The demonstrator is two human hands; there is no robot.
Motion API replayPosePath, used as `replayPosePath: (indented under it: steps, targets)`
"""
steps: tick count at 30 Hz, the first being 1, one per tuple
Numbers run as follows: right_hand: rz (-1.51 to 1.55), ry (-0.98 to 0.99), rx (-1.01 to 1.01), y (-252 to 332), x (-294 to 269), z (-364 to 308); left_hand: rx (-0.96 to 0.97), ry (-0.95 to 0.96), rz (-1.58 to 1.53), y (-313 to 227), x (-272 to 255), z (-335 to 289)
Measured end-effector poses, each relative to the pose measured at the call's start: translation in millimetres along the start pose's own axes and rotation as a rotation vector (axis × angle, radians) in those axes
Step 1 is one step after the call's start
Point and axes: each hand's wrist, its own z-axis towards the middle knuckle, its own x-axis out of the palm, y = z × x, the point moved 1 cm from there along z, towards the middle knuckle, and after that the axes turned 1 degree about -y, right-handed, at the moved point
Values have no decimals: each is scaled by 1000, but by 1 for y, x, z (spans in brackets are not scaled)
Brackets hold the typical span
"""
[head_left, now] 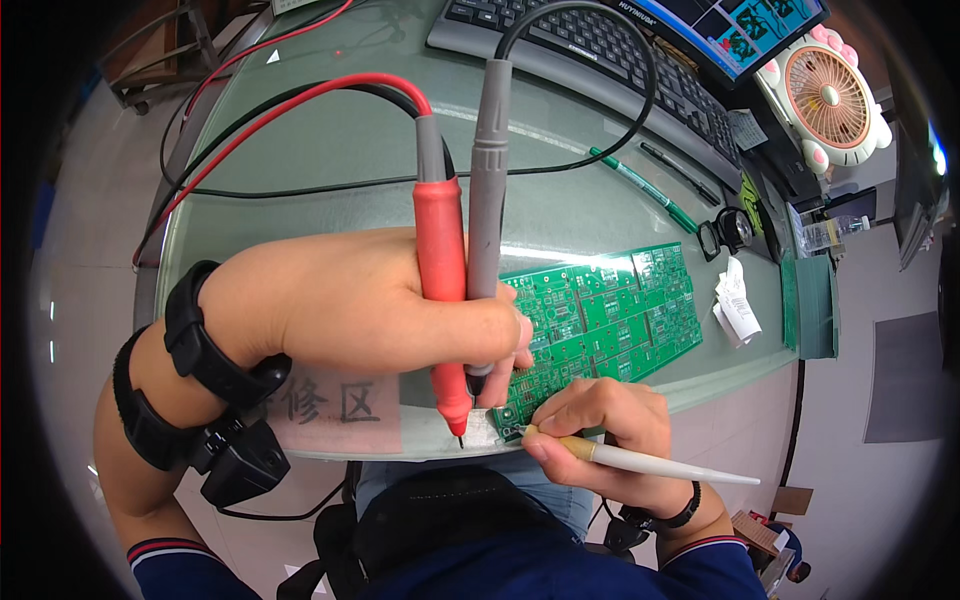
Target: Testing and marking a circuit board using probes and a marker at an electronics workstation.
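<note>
A red test probe (pixel 440 240) and a grey test probe (pixel 487 220) stand nearly upright in my left hand (pixel 370 310), its fingers closed round both. The red probe's bare tip points down at the table's near edge, left of a green circuit board (pixel 610 310). Behind the probes, fingertips of this hand lie by the board's left side. My right hand (pixel 600 430) pinches a slim white pen-like tool (pixel 670 465) with a tan grip, its handle slanting out to the right. The tool's tip is at the board's near left corner; I cannot tell whether it touches.
Red and black leads arch over the glass-topped table (pixel 300 210). Farther back are a black keyboard (pixel 590 60), a monitor (pixel 750 30) and a fan (pixel 825 95). A green marker (pixel 645 190), a black pen (pixel 680 172), a loupe (pixel 725 232) and crumpled paper (pixel 737 305) lie right.
</note>
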Motion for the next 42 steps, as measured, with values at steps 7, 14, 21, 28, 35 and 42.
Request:
replayPosePath:
  steps: [7,14,21,28,35,42]
  targets:
    - [2,20,-18,-1,-2,1,170,65,6,8,3,2]
    - [3,39,-19,-1,-4,3,11,-59,-45,3,7,7]
    - [6,58,-17,0,-4,4,-24,-43,31,2,8,6]
    - [15,60,-2,-2,-3,3,-3,-62,50,0,10,5]
    - [12,71,-8,-2,-5,3,-42,-76,45,0,11,5]
    - [-39,9,-6,0,1,-1,-3,-118,-13,3,12,5]
